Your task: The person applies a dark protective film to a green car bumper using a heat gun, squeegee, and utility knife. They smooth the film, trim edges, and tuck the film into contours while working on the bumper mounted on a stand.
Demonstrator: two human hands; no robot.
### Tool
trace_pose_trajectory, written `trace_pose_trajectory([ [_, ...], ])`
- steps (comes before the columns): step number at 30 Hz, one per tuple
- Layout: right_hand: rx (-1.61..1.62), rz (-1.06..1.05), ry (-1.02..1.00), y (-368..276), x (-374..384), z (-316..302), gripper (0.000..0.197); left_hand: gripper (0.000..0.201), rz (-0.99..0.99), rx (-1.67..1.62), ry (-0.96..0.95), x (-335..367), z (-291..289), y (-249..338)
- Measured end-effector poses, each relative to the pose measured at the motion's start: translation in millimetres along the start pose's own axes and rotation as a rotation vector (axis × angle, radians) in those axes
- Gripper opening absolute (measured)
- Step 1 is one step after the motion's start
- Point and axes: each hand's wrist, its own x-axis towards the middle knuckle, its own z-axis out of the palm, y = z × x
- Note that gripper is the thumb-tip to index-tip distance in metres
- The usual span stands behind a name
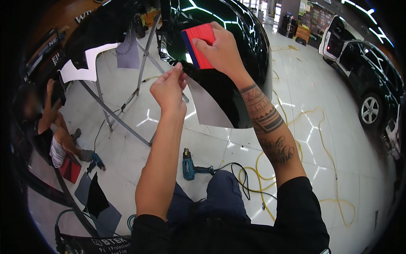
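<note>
In front of me is a glossy black car body panel [228, 89], with ceiling lights mirrored in it. A sheet of grey film [208, 109] hangs off its left and lower edge. My left hand [170, 88] is closed in a pinch at the film's upper corner, beside the panel's edge. My right hand [222, 48] grips a red squeegee [199, 36] with a dark blue edge, thumb across its face. The squeegee lies over the panel's upper left part, just above my left fingertips. Whether its blade touches the surface I cannot tell.
A blue-green heat gun [192, 166] stands on the floor by my knees. A yellow hose [258, 178] loops to the right. Metal stand legs [114, 113] rise at left, near a seated person [53, 122]. A dark car [372, 80] is parked at right.
</note>
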Motion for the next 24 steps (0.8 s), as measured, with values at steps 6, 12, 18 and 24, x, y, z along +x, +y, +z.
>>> trace_pose_trajectory([
  [6,-0.136,-0.079,0.047,8.9,-1.8,6.7,0.026,0.018,-0.094,0.041,0.045,0.8,8.6,5.2],
  [12,-0.129,-0.066,0.033,-10.1,-3.6,11.3,0.016,0.01,-0.193,0.032,0.053,9.8,9.5,13.6],
  [18,-0.16,-0.068,0.006,-9.6,-7.3,9.9,0.016,0.01,-0.13,0.031,-0.026,3.0,8.1,13.8],
  [24,-0.195,-0.078,-0.028,-10.0,-4.3,7.8,0.017,0.01,-0.099,-0.013,-0.206,10.2,-8.2,14.5],
])
